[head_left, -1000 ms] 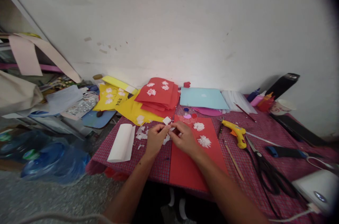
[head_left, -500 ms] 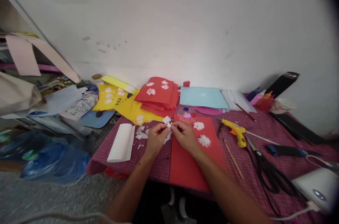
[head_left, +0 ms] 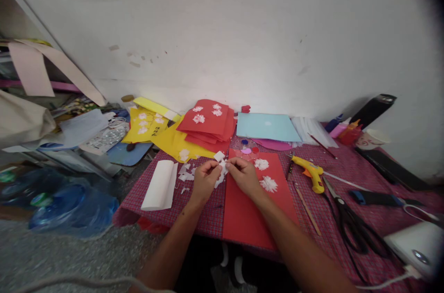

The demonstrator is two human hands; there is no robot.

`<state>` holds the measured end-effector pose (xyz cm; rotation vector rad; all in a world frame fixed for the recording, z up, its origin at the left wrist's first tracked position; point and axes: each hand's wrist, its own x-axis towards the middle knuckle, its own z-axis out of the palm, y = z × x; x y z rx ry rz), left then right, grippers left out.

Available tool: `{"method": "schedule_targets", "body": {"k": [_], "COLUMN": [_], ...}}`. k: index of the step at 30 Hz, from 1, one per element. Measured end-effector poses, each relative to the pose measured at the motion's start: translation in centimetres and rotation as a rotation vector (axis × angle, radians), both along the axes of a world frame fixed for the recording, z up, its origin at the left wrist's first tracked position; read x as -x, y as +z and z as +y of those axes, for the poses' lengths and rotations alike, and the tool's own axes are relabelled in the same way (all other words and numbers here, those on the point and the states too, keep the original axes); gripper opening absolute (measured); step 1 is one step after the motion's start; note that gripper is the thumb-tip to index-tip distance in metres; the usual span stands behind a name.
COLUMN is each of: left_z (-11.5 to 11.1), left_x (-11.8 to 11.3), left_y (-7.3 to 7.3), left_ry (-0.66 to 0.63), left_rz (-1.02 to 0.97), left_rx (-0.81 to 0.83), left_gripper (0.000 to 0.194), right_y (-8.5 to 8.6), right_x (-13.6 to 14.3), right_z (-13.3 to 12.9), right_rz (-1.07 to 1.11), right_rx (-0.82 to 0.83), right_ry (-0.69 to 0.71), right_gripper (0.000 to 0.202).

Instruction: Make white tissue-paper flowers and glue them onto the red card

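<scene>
My left hand and my right hand meet over the left edge of a red sheet. Both pinch a small piece of white paper between their fingertips. Just beyond the fingers lies a white paper square. Two white paper flowers rest on the red sheet, right of my right hand. Torn white scraps are scattered left of my left hand, beside a folded white paper roll.
Red cards and yellow sheets lie at the back left, a light blue sheet behind. To the right are a yellow glue gun, black scissors, a wooden stick and a black bottle.
The fingertips of both hands have moved slightly apart around the small white paper. The camera view has shifted a little; the other objects stay in place.
</scene>
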<state>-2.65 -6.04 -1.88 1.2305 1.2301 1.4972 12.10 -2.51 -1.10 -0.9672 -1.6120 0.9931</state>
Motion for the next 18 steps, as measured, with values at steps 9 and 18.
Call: {"method": "schedule_targets", "body": {"k": [9,18], "left_z": [-0.02,-0.06], "left_x": [-0.28,-0.41], "left_y": [0.49,-0.28], "left_ry": [0.051,0.052], "left_rz": [0.096,0.298], "left_rx": [-0.007,-0.132], "left_gripper": [0.015,0.011], "right_y": [-0.15,-0.07], "right_x": [-0.18,-0.19], "right_z": [-0.06,0.12], "right_rz": [-0.027,-0.08], "right_rx": [-0.05,-0.077], "right_ry": [0.077,0.004], "right_gripper": [0.016,0.018]}}
